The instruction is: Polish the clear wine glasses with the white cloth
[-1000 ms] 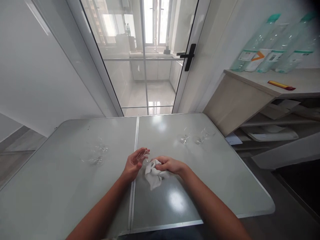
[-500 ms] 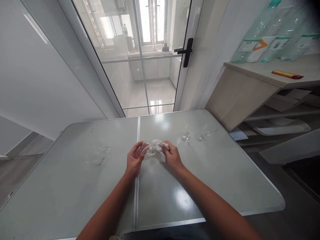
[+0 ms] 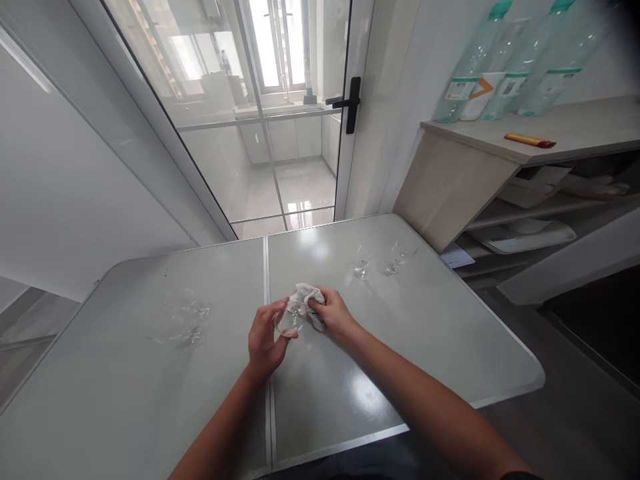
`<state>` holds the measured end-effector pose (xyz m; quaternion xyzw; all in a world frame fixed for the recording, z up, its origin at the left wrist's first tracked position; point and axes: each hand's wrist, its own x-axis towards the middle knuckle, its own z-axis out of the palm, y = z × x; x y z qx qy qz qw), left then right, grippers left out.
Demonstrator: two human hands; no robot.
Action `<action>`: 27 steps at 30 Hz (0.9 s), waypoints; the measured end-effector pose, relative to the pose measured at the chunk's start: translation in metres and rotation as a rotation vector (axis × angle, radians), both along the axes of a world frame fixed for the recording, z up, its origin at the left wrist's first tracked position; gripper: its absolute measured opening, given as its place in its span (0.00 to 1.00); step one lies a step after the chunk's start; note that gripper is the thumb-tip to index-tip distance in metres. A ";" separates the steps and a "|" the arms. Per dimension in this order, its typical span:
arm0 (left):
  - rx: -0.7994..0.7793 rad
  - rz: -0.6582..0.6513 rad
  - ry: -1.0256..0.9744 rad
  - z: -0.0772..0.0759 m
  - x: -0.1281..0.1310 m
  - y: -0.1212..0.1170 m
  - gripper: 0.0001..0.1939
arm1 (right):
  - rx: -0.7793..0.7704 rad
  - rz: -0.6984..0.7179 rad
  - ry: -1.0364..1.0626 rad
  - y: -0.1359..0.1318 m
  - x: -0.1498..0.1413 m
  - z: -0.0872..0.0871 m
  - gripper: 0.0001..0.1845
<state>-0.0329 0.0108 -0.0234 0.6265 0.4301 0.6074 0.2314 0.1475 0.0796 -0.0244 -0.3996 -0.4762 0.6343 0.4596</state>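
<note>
My left hand grips a clear stemmed glass by its bowl, thumb below and fingers above. The bowl's rim is tilted towards me and to the left. My right hand pinches a crumpled white cloth, which is pressed around the foot end of the glass and hides the stem. Both hands are just above the middle of the table, near its centre seam.
Two clear stemmed glasses, one of them this glass, stand at the right back. More glassware lies on its side at the left. Beyond the table are a glass door and a wooden shelf bearing several green plastic bottles.
The glass has turned in my left hand, so its bowl now faces more towards me. The cloth has shifted slightly left with my right hand. The camera view has swung to the right.
</note>
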 end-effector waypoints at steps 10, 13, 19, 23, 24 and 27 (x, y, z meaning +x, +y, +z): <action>0.042 0.012 0.041 -0.010 0.001 0.004 0.27 | -0.059 0.052 0.109 0.008 0.001 -0.006 0.20; 0.080 0.017 0.167 -0.013 0.002 0.002 0.27 | 0.003 -0.033 -0.047 0.010 0.002 -0.009 0.15; 0.094 0.035 0.094 -0.005 0.005 0.001 0.29 | 0.343 -0.197 -0.413 0.008 0.016 0.010 0.03; 0.101 0.145 0.075 0.004 0.003 0.006 0.29 | 0.646 -0.085 -0.667 -0.002 0.026 0.028 0.15; 0.104 0.155 0.065 0.005 0.003 0.008 0.29 | 0.696 0.034 -0.733 -0.005 0.027 0.031 0.18; 0.109 0.165 0.039 0.005 0.001 0.012 0.29 | 0.808 0.394 -0.929 -0.015 0.027 0.040 0.26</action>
